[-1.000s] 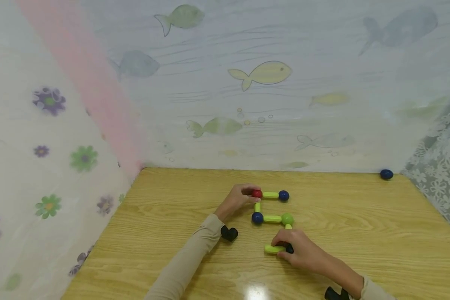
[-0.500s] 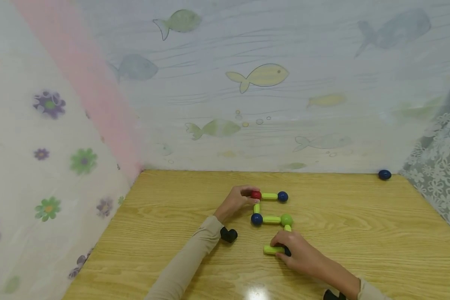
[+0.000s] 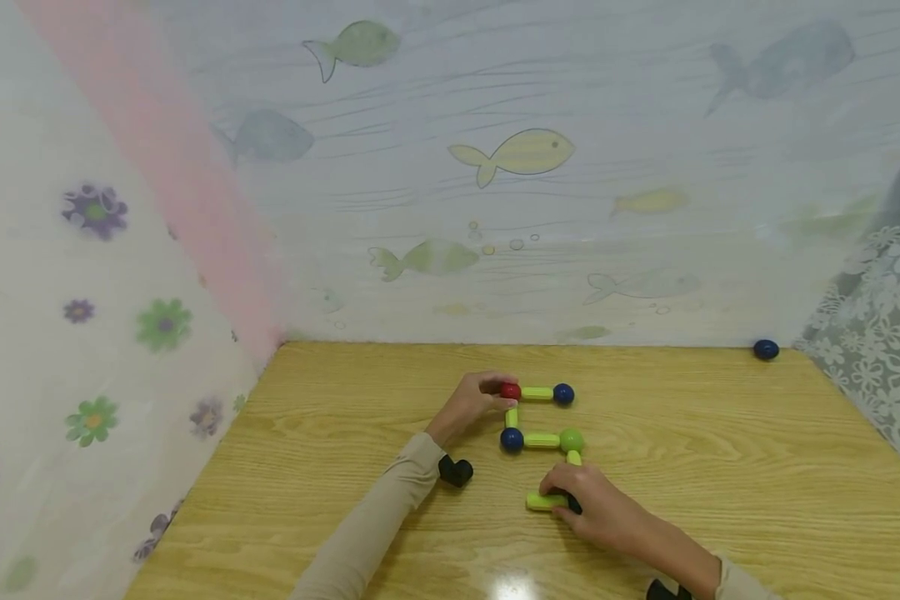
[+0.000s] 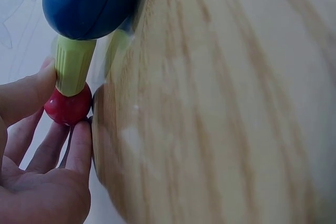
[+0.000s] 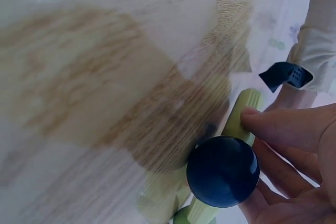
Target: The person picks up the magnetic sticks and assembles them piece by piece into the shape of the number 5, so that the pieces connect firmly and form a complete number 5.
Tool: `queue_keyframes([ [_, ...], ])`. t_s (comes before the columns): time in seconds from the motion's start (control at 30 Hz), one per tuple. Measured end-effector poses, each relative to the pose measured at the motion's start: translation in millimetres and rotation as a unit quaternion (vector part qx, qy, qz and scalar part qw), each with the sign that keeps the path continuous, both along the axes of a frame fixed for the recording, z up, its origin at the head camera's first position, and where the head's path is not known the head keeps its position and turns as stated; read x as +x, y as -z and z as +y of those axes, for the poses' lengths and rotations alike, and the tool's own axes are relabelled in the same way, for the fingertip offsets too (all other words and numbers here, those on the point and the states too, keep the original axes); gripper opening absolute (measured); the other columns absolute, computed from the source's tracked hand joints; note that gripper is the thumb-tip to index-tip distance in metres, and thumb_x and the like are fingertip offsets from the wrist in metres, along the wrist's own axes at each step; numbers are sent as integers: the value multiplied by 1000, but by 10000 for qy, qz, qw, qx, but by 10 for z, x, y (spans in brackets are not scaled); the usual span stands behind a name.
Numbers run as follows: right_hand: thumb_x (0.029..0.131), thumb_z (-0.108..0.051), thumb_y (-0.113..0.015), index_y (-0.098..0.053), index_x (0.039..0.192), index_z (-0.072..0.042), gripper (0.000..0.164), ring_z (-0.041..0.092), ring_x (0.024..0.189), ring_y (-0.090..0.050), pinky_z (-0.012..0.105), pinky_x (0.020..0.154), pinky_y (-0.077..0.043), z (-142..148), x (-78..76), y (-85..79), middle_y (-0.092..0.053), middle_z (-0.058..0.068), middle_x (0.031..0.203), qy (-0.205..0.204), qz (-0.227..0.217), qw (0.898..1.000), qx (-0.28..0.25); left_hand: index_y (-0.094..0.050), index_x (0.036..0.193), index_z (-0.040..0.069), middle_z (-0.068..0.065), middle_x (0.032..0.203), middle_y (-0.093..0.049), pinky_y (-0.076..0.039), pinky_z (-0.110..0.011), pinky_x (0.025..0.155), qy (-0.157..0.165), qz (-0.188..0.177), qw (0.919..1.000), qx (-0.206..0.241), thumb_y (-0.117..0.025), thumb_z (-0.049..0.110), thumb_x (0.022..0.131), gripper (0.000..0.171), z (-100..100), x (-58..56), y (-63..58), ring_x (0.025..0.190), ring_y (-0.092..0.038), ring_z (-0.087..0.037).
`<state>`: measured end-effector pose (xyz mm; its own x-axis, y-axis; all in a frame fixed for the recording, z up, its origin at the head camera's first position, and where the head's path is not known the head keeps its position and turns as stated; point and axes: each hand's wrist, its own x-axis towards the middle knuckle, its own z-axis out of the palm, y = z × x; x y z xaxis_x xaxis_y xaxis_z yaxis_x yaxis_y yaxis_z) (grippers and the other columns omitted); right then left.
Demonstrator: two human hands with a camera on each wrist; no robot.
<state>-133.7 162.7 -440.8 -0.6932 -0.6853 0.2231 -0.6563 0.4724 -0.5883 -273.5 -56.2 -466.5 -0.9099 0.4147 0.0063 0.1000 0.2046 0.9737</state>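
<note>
A chain of balls and yellow-green rods lies on the wooden table in an S-like shape. At its far left corner my left hand (image 3: 471,405) holds the red ball (image 3: 511,392). In the left wrist view, the thumb presses the ribbed rod (image 4: 75,66) joined to it, and the fingers touch the red ball. A blue ball (image 3: 564,394) ends the top row; another blue ball (image 3: 512,440) and a green ball (image 3: 572,441) form the middle row. My right hand (image 3: 596,507) pinches the near rod (image 3: 543,502) beside a dark blue ball (image 5: 223,171).
A separate dark blue ball (image 3: 766,350) sits at the table's far right corner. Black wrist devices (image 3: 456,472) are on both wrists. A fish-patterned curtain (image 3: 450,300) hangs along the table's (image 3: 330,375) back edge, with a flowered one (image 3: 120,350) at the left.
The head view has drifted slightly. Both hands keep their places on the chain, and the chain's shape looks the same.
</note>
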Motion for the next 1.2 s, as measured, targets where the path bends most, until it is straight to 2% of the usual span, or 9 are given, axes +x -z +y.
queue_keyframes([
  [0.17,78,3,-73,-66,99,-11,26,12,92,-60,29,77,-52,17,1,-12,-64,-3,97,0,-6,10000,-5,-64,121,9,0,114,-64,-51,-29,83,-19,49,10000,-65,-73,12,84,38,-7,-3,-11,103,-60,-14],
  [0.33,80,0,-72,-66,104,-11,27,15,93,-62,32,78,-52,86,15,-58,-65,-1,100,215,-87,9997,-124,-64,121,8,-4,116,-63,-51,-30,84,3,80,10000,-25,-72,12,85,38,-9,-1,-37,104,-59,-18],
  [0.57,76,6,-74,-65,100,-8,29,20,85,-64,31,69,-55,302,-54,-86,-66,3,95,570,472,9940,-811,-62,123,5,-9,120,-61,-50,-32,85,25,95,9999,80,-71,8,85,39,-16,-9,-41,109,-58,-25],
  [0.87,81,2,-72,-65,105,-5,26,23,86,-62,28,67,-54,748,-143,-136,-64,10,99,1602,225,9811,-1060,-63,122,4,-7,117,-63,-51,-30,84,34,17,9999,122,-72,10,85,40,-32,-3,-19,105,-60,-20],
  [1.0,82,-2,-72,-63,109,-5,28,16,88,-61,26,66,-53,1015,-226,-157,-63,13,103,2160,210,9704,-1062,-63,123,4,-7,117,-63,-51,-30,84,26,1,9999,134,-72,9,84,40,-25,2,-21,105,-60,-20],
  [1.1,83,-4,-72,-63,112,-4,31,7,88,-60,22,66,-52,1257,-314,-133,-63,6,105,2472,335,9624,-1074,-63,123,4,-6,117,-63,-51,-30,83,26,-38,9999,111,-72,9,84,40,-16,5,-21,105,-60,-19],
  [1.2,83,-5,-73,-62,114,-2,33,-1,88,-58,15,67,-50,1509,-417,-92,-60,-9,105,2695,510,9551,-1116,-63,123,5,-5,117,-63,-51,-30,83,18,-54,9999,92,-73,9,84,41,-5,4,-14,105,-60,-19],
])
